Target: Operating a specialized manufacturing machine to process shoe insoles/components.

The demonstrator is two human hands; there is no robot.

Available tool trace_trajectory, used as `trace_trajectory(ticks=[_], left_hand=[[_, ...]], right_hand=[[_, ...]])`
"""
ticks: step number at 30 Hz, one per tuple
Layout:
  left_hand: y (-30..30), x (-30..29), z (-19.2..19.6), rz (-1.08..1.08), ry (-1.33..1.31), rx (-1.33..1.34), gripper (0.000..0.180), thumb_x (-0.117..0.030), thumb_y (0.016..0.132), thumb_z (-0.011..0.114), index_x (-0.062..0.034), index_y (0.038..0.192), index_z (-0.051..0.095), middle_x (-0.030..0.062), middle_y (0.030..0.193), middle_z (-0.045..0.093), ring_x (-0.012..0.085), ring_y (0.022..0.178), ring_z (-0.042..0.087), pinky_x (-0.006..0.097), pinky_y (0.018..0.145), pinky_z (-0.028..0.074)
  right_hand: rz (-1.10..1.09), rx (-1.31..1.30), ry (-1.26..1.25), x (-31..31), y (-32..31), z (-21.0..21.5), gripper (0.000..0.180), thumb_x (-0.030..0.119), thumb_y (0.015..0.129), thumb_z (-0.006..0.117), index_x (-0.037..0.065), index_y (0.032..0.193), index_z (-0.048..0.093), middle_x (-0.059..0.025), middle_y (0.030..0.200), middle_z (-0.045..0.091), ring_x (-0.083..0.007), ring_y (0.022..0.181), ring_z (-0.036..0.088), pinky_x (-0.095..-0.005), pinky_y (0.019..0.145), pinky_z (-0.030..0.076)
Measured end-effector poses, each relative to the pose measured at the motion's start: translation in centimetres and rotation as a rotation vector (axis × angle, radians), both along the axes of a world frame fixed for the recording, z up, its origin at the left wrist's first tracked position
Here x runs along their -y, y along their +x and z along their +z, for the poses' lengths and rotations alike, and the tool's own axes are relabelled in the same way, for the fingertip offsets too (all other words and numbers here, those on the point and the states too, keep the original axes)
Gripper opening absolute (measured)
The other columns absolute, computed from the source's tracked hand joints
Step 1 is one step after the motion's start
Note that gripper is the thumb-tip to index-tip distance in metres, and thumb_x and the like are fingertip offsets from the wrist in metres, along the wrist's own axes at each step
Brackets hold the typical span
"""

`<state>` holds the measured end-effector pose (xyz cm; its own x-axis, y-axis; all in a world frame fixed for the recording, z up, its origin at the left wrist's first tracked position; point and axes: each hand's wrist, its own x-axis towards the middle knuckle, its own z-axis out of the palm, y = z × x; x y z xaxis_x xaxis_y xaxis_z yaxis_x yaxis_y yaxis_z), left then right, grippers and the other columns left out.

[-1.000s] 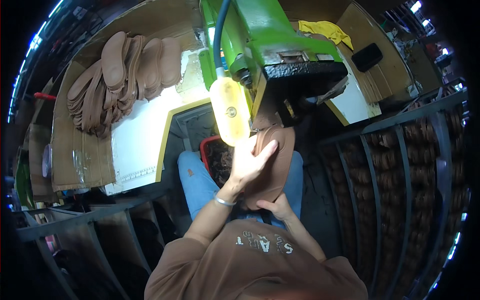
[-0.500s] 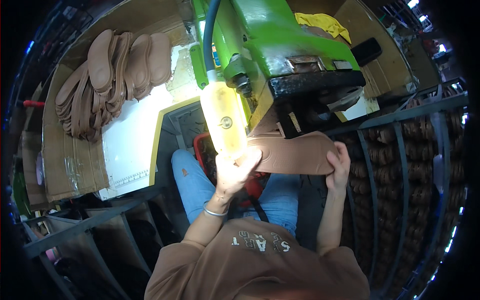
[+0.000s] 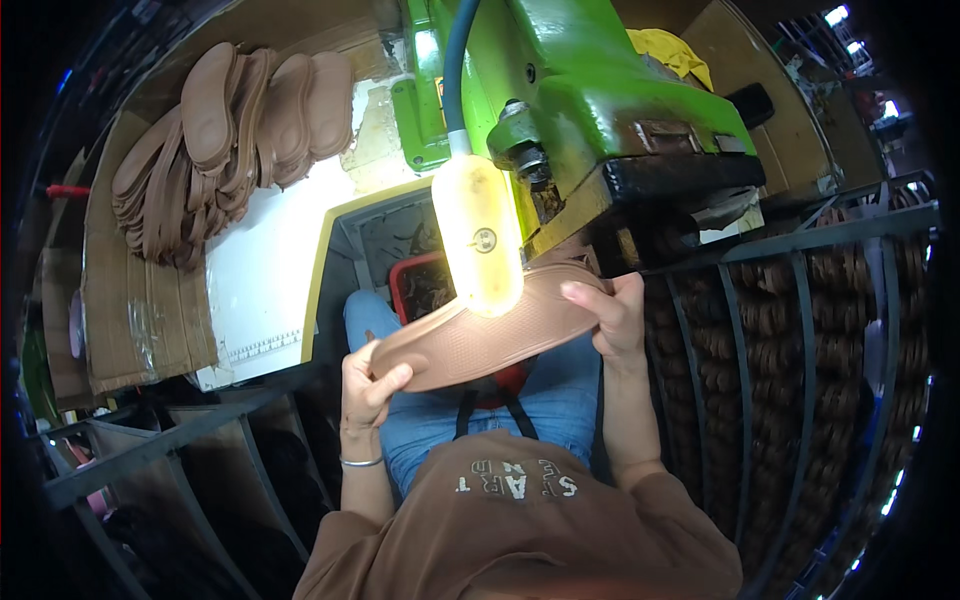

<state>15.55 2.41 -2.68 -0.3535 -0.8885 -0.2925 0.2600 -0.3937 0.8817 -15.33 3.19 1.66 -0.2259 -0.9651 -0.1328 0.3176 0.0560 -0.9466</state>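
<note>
A brown shoe sole (image 3: pixel 480 345) stretches between my two hands, above my lap and close to the green machine (image 3: pixel 640 110). My left hand (image 3: pixel 370 385) pinches its left end, thumb on top. At the other end my right hand (image 3: pixel 612 312) grips it, the thumb lying on the upper face and the fingers behind the edge. The lit yellow lamp (image 3: pixel 480 235) hangs in front of the sole and hides part of its far edge. The sole's far side near its right end lies against or just below the machine's head; contact cannot be made out.
Several brown soles (image 3: pixel 210 130) are piled on the white table (image 3: pixel 260 270) at the left, beside cardboard (image 3: pixel 150 320). A red bin (image 3: pixel 410 285) stands below the machine. Metal racks (image 3: pixel 770 255) stand at right, filled with brown pieces, and at lower left (image 3: pixel 180 440).
The sole has moved left and nearer to me and is now tilted, its left end lower. My left hand has shifted from beside the lamp to the sole's left end.
</note>
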Motion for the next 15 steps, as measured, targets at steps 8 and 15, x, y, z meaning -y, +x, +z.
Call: trace_trajectory(ticks=[8, 15], left_hand=[[-9.4, 2.2, 3.6, -0.205, -0.299, 0.123, 0.043, -0.009, 0.076, 0.069, 0.0043, 0.115, 0.055, 0.0101, 0.103, 0.063, 0.0114, 0.094, 0.057, 0.026, 0.085, 0.044], [-14.1, 1.3, 2.1, 0.096, -0.404, 0.163, 0.027, -0.006, 0.081, 0.065, 0.0067, 0.104, 0.06, 0.0127, 0.097, 0.065, 0.013, 0.088, 0.059, 0.025, 0.081, 0.046]], right_hand=[[0.036, -0.098, -0.063, 2.3, 3.1, 1.9, 0.034, 0.001, 0.07, 0.071, -0.001, 0.1, 0.056, -0.0091, 0.093, 0.063, -0.0129, 0.086, 0.061, -0.0244, 0.077, 0.048], [0.315, -0.347, 0.238, -8.8, 3.7, -3.7, 0.06, 0.017, 0.07, 0.077, -0.005, 0.118, 0.049, -0.0149, 0.108, 0.059, -0.0208, 0.101, 0.056, -0.0332, 0.09, 0.043]])
